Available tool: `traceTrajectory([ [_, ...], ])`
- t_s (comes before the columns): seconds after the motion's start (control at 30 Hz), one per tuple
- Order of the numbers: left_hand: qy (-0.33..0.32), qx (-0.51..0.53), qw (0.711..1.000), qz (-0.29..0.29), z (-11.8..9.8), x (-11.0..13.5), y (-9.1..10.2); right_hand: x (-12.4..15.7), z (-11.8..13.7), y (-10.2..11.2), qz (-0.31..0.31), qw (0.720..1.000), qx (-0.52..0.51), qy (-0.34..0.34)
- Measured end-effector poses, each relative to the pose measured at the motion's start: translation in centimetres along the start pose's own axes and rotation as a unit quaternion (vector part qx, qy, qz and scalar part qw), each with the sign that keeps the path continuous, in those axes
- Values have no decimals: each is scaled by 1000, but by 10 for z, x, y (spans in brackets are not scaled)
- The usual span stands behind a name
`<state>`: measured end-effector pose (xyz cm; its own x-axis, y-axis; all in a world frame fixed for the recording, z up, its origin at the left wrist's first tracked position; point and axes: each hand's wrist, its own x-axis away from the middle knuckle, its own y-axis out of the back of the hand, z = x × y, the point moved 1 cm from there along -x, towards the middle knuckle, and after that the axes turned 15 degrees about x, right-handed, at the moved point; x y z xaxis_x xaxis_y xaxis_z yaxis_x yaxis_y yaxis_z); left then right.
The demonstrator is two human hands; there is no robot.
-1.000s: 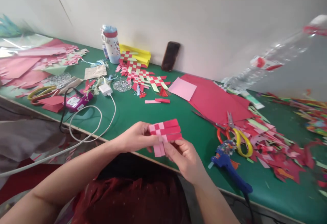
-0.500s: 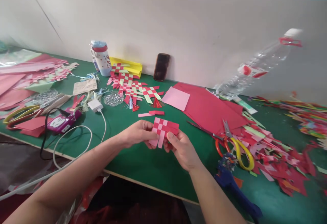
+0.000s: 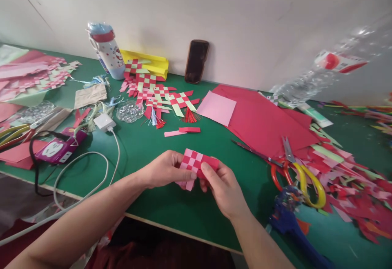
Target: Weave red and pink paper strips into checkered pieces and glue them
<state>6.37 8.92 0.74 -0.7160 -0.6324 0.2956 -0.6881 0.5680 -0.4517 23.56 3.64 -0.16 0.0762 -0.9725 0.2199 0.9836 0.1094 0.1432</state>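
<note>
A small checkered piece of woven paper strips (image 3: pixel 192 159), red and pink, is held between both hands above the green table. My left hand (image 3: pixel 167 171) pinches its left and lower side, the thumb lying across the front. On the other side, my right hand (image 3: pixel 219 181) grips the red strip ends, its thumb on top. The fingers behind the paper are partly hidden. Just beyond the hands lie a short red strip (image 3: pixel 190 129) and a pink strip (image 3: pixel 175 133). Several finished woven paper fish (image 3: pixel 180 100), some with tassels, sit farther back.
Right of my hands are scissors with red and yellow handles (image 3: pixel 306 179), a blue tape dispenser (image 3: pixel 288 220) and paper scraps (image 3: pixel 361 195). Red sheets (image 3: pixel 263 130) lie behind. A phone (image 3: pixel 196 61) leans on the wall. A white cable (image 3: pixel 104 154) and purple power strip (image 3: pixel 61 146) are at left.
The view has shifted closer and tilted down. The weave looks tighter, with the loose pink strip ends less spread. Both hands keep hold of the paper.
</note>
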Motion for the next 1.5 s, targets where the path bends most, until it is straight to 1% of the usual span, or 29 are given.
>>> traceTrajectory([
  [0.07, 8, -11, 1000, 0, 1, 1, 0, -1, -2, 3, -8, 1000, 2, 7],
  [0.13, 8, -14, 1000, 14, 1, 2, -1, 0, -2, 5, -10, 1000, 16, 14],
  [0.2, -5, -6, 1000, 27, 0, 2, -1, 1, -1, 7, -9, 999, 32, 19],
  [0.23, -17, 0, 1000, 23, -1, 2, -1, 1, 0, 7, -7, 999, 37, 20],
  [0.33, -57, 13, 998, -34, -4, 2, 1, 3, 3, 7, 3, 998, 56, 20],
  [0.4, -70, 16, 995, -74, -5, 1, 3, 4, 5, 6, 7, 997, 73, 22],
  [0.47, -70, 18, 993, -93, -4, 0, 3, 5, 5, 6, 7, 996, 87, 24],
  [0.6, -66, 18, 991, -113, -3, 0, 4, 4, 3, 7, 2, 995, 99, 29],
  [0.77, -63, 20, 992, -107, -4, 0, 5, 3, 4, 8, 6, 994, 103, 31],
  [0.93, -53, 24, 994, -88, -6, 1, 5, 5, 8, 5, 37, 992, 113, 33],
  [1.0, -52, 14, 994, -92, -5, 0, 6, 6, 9, 5, 40, 991, 121, 32],
  [1.07, -60, 10, 992, -107, -5, 0, 6, 6, 7, 7, 15, 991, 129, 34],
  [1.13, -71, 14, 989, -128, -6, 1, 7, 5, 4, 13, -48, 992, 114, 38],
  [1.2, -81, 26, 986, -142, -8, 1, 8, 3, 0, 19, -126, 989, 61, 47],
  [1.27, -86, 40, 985, -147, -8, 1, 8, 2, -4, 23, -177, 983, 3, 55],
  [1.4, -100, 66, 980, -158, -8, 0, 11, 0, -2, 25, -185, 980, -25, 65],
  [1.5, -113, 83, 976, -168, -10, -1, 13, 0, 2, 28, -225, 967, -52, 108],
])
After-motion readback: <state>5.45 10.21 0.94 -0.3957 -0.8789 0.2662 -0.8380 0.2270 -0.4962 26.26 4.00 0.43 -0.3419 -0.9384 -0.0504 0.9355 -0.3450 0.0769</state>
